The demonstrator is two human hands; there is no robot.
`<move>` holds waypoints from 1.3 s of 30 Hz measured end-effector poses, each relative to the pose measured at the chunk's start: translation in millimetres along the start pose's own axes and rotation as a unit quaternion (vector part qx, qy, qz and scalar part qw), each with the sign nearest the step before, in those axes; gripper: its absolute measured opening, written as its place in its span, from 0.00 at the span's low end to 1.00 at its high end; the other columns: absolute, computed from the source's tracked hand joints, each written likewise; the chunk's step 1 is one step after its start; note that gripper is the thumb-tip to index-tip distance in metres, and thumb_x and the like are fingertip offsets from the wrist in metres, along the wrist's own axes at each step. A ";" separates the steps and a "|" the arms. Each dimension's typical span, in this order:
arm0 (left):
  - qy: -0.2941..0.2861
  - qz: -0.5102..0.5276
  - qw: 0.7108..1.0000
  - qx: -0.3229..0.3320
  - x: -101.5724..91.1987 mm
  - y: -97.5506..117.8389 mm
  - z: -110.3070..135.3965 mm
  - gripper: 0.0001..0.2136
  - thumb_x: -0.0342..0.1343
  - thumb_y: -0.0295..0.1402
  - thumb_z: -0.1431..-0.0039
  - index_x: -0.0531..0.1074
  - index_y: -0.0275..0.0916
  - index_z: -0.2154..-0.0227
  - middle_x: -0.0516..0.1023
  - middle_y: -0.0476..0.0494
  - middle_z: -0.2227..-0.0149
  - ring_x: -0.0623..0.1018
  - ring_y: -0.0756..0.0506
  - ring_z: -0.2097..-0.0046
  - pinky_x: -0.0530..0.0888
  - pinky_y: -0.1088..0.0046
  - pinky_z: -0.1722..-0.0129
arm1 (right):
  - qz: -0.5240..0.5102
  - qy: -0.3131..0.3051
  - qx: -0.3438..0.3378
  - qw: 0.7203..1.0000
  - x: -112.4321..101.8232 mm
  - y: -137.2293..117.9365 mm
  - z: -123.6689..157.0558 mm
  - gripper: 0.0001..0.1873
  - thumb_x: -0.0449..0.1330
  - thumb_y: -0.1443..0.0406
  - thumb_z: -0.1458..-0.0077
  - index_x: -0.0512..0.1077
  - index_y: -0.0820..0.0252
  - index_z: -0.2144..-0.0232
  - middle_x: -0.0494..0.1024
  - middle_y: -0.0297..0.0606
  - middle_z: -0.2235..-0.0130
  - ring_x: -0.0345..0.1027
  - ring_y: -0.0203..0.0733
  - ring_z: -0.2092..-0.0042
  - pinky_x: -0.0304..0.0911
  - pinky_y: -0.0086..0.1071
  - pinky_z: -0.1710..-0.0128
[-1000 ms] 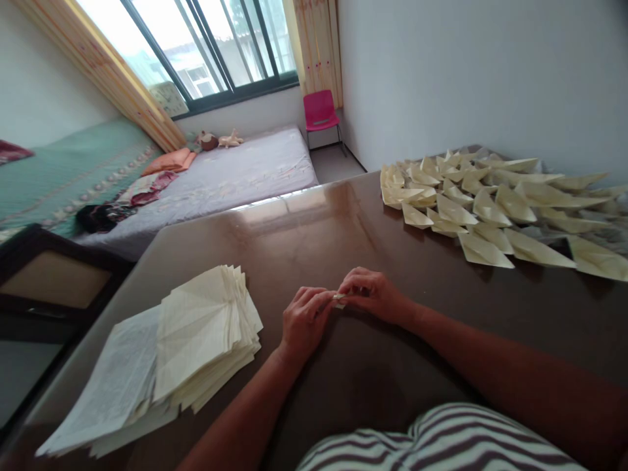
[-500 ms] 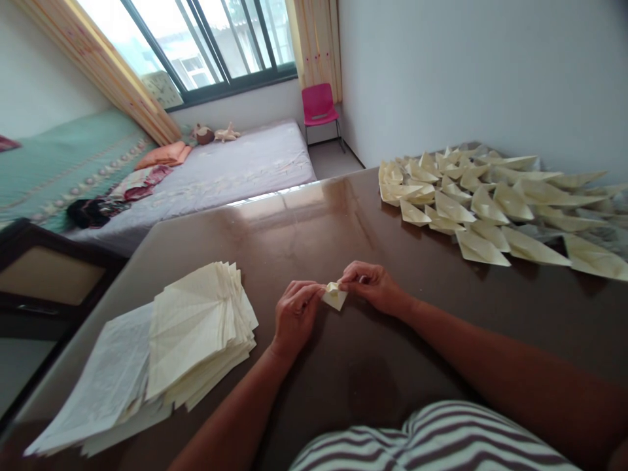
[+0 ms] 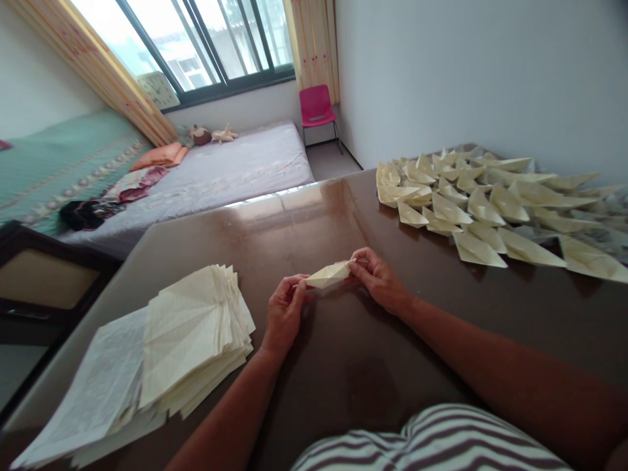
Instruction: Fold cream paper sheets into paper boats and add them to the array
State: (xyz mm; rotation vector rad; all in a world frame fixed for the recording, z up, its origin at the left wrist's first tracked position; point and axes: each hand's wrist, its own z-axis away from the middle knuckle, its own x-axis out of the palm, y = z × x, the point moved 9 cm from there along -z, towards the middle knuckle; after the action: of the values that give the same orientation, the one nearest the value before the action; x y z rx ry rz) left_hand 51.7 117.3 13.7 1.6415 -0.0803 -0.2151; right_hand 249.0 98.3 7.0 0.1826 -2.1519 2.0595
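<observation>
Here, at the bottom edge of the frame, a striped shirt shows over the near side of a dark, glossy table, and two bare forearms reach up from it toward the centre. Just left of centre, the left hand pinches one pointed end of a small cream folded paper boat between thumb and fingertips. Just right of centre, the right hand pinches the opposite end the same way. The boat spans the gap between the two hands, stretched lengthwise, its right tip a little higher in the frame. Both grips are narrow and closed on the paper's tips, leaving the middle of the boat bare between them. Whether the boat clears the tabletop cannot be told.

In the lower left, near the left hand but apart from it, a fanned stack of paper sheets lies on the table, overlapping paler sheets beneath it. At the left edge stands a dark wooden frame.

In the upper right of the table, well apart from the hands, a pile of finished paper boats spreads along the wall.

Beyond the table's far edge, in the upper left, a bed carries clothes and two stuffed toys. A pink chair stands in the corner at top centre, beside a curtain and a wide window.
</observation>
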 end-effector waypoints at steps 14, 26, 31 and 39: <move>-0.080 -0.068 0.994 0.006 20.7 3.8 5.1 0.27 0.68 0.40 0.57 0.71 0.37 0.52 0.78 0.40 0.56 0.78 0.44 0.57 0.75 0.69 0.56 | 0.187 -0.029 -0.075 0.979 20.7 -23.2 20.4 0.09 0.54 0.57 0.40 0.60 0.54 0.63 0.80 0.39 0.60 0.75 0.42 0.58 0.68 0.35 0.58; -0.004 0.048 0.994 -0.095 11.7 -13.2 10.0 0.16 0.68 0.37 0.56 0.80 0.35 0.63 0.81 0.47 0.69 0.77 0.51 0.70 0.75 0.78 0.67 | -0.042 -0.063 0.034 0.997 23.1 -2.3 11.4 0.19 0.63 0.55 0.48 0.59 0.54 0.61 0.78 0.33 0.64 0.72 0.36 0.66 0.67 0.32 0.65; -0.035 -0.026 0.996 -0.077 17.0 -5.9 13.2 0.15 0.66 0.38 0.54 0.80 0.35 0.63 0.81 0.47 0.73 0.76 0.51 0.72 0.72 0.81 0.71 | 0.030 -0.087 0.043 0.995 27.3 6.5 13.5 0.19 0.71 0.60 0.59 0.68 0.60 0.68 0.71 0.27 0.74 0.63 0.31 0.74 0.58 0.25 0.74; -0.088 -0.114 0.989 -0.044 24.0 -2.1 12.5 0.16 0.65 0.38 0.53 0.79 0.36 0.62 0.82 0.47 0.67 0.78 0.48 0.67 0.72 0.79 0.66 | 0.014 -0.062 0.049 0.997 23.0 9.1 11.9 0.14 0.70 0.61 0.60 0.69 0.62 0.76 0.70 0.28 0.79 0.57 0.29 0.77 0.52 0.25 0.77</move>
State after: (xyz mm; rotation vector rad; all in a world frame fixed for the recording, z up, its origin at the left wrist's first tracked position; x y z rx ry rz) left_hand 72.6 100.8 8.6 1.5399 -0.0151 -0.5316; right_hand 224.4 87.4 2.2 0.3008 -2.1331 2.2273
